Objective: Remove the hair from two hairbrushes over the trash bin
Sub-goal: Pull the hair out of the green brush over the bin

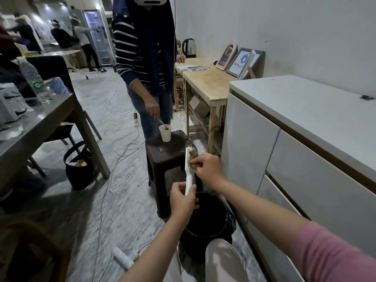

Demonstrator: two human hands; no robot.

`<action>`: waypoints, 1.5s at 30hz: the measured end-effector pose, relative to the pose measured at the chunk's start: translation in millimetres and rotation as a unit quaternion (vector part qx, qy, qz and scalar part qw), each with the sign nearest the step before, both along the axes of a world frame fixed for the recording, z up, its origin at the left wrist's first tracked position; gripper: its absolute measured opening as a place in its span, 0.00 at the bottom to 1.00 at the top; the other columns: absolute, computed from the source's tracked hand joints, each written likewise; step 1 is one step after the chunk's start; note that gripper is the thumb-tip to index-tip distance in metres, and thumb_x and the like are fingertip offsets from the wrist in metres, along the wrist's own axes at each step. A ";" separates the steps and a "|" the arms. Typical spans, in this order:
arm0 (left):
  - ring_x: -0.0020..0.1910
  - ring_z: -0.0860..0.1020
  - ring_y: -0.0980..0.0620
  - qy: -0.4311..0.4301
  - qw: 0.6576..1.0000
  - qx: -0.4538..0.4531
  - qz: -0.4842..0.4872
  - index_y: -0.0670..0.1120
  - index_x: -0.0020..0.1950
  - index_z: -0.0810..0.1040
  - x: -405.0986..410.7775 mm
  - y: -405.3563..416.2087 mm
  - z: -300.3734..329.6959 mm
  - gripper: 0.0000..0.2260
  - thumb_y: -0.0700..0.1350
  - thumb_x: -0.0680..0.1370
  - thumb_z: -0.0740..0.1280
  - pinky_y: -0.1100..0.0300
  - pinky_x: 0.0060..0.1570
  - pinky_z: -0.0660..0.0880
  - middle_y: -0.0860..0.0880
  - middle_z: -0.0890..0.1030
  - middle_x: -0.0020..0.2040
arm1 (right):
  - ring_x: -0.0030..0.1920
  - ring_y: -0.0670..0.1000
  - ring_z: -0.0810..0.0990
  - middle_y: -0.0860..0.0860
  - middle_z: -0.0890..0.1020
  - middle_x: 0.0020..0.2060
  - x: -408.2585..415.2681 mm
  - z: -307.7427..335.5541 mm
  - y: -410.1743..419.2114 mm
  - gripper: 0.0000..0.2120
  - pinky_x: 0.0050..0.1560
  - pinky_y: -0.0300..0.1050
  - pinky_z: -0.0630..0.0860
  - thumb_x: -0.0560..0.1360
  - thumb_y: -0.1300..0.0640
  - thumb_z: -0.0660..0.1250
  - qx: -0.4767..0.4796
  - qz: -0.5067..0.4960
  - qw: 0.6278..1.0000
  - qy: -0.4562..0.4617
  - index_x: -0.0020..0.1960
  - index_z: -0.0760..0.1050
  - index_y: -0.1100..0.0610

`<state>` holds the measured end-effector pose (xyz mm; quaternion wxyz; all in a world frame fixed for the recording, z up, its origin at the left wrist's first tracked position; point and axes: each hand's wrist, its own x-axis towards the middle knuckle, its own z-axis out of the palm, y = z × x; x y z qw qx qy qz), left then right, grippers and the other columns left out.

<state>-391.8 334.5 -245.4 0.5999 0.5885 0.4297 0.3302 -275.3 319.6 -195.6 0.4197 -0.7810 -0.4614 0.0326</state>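
Upright, hairbrush (190, 165) handle between left hand (182, 201) fingers (192, 189).

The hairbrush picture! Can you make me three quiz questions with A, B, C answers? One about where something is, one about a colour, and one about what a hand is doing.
1. Where is the paper cup?
A. On the dark stool
B. Inside the trash bin
C. On the white cabinet

2. What colour is the hairbrush?
A. Red
B. Pale mint green
C. Black

3. What is the right hand doing?
A. Hanging empty at the side
B. Holding the cup
C. Picking at the hair in the bristles

Answers:
1. A, the cup stands on top of the stool, behind the brush.
2. B, the handle and back are light mint.
3. C, its fingertips are at the brown hair on the brush head, while the left hand holds the handle above the bin.
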 end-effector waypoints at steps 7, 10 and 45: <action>0.28 0.76 0.53 -0.018 0.999 -0.045 0.009 0.43 0.49 0.71 0.3 9.3 -4.2 0.06 0.43 0.78 0.67 0.60 0.26 0.75 0.44 0.77 0.38 | 0.46 0.55 0.80 0.58 0.83 0.44 -4.4 -2.3 -1.1 0.10 0.50 0.45 0.76 0.70 0.70 0.64 -0.019 0.016 1.000 -0.003 0.45 0.83 0.64; 0.29 0.76 0.52 -0.019 0.998 -0.061 0.026 0.42 0.50 0.71 0.6 11.9 -5.0 0.06 0.43 0.78 0.67 0.60 0.26 0.75 0.43 0.77 0.39 | 0.47 0.53 0.81 0.57 0.84 0.44 -3.4 -2.9 1.9 0.07 0.52 0.45 0.77 0.72 0.66 0.68 -0.029 -0.033 0.996 0.083 0.48 0.82 0.63; 0.36 0.79 0.46 0.016 0.932 -0.233 0.277 0.32 0.61 0.74 -27.1 65.6 -8.7 0.13 0.34 0.77 0.65 0.54 0.37 0.78 0.37 0.79 0.45 | 0.35 0.47 0.70 0.53 0.70 0.34 70.1 -3.9 -35.9 0.13 0.41 0.42 0.74 0.80 0.70 0.54 0.224 -0.069 0.766 0.599 0.43 0.72 0.59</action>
